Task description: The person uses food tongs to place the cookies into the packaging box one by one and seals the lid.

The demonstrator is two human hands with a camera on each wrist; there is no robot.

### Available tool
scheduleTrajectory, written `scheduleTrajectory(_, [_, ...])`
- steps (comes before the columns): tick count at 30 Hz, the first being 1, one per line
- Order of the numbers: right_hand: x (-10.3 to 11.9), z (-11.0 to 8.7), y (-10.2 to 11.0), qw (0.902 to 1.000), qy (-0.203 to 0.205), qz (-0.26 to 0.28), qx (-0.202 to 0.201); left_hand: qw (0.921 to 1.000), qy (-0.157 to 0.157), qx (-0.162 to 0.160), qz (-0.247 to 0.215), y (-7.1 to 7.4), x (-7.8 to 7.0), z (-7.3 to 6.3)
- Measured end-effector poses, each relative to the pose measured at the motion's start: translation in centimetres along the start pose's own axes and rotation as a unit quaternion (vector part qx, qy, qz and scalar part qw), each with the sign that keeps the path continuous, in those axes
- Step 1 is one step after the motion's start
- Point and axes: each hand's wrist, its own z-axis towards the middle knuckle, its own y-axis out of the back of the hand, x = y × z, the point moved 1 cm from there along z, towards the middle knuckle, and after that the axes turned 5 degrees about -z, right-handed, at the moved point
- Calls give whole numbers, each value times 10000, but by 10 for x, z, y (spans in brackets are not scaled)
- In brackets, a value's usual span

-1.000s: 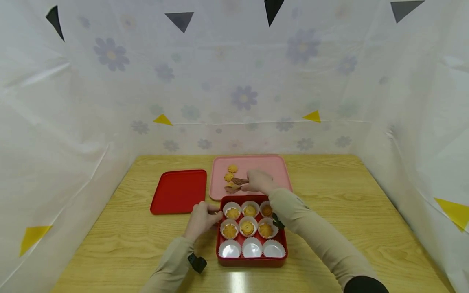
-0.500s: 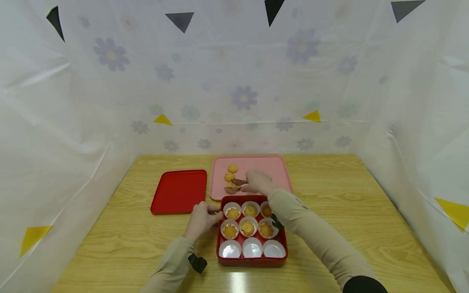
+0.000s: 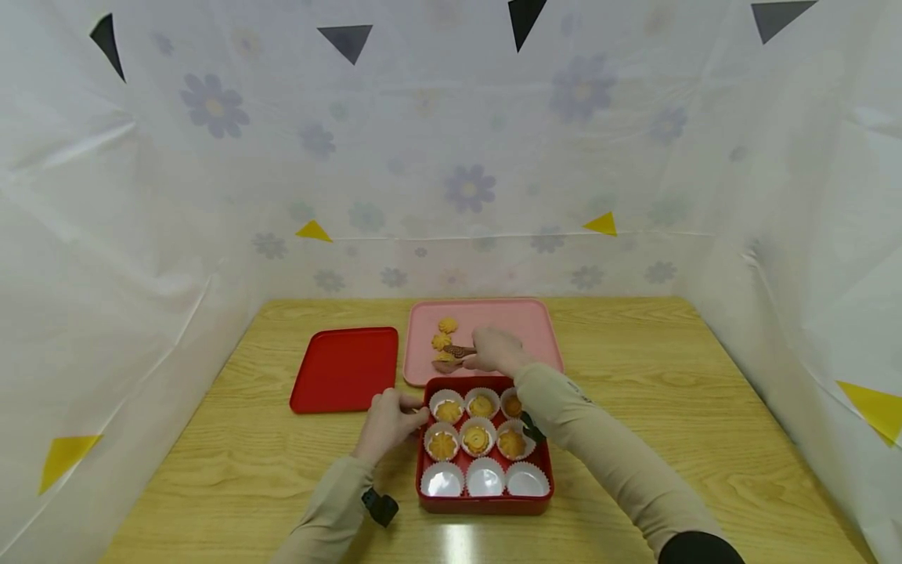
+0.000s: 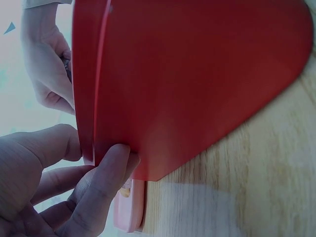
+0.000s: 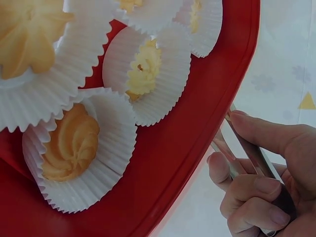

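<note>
My left hand (image 3: 387, 423) pinches the rim of a red box (image 3: 486, 505) at its left side; in the left wrist view the thumb and fingers (image 4: 106, 182) meet at the box's corner. Reaching over the box, my right hand (image 3: 499, 350) holds tongs (image 3: 460, 351) with brown, patterned ends and metal handles (image 5: 254, 155). The tong ends lie on either side of the nearest flower-shaped cookie (image 3: 444, 356) on the pink tray (image 3: 521, 321). Two more cookies (image 3: 441, 341) lie beyond it. White paper cups (image 3: 485, 476) fill the box; the back two rows hold cookies (image 3: 476, 439), the front row none.
To the left of the pink tray a flat red tray (image 3: 345, 368) lies on the wooden table (image 3: 634, 352). White patterned sheets (image 3: 423, 157) enclose the back and both sides. My right forearm (image 3: 599, 439) passes over the box's back right corner.
The tong ends have drawn slightly closer together around the nearest cookie, and my right hand has shifted slightly left. My left hand stays at the box.
</note>
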Motion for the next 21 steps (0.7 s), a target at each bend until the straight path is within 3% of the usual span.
scheduleTrajectory(14, [-3,0,0,9999,16,161,-42,10000,49,24,-12,-1,1,1])
scheduleTrajectory(21, [-8,-1,4,9990,-38,443,-3,9999,-44,-125,104,-1,1,0])
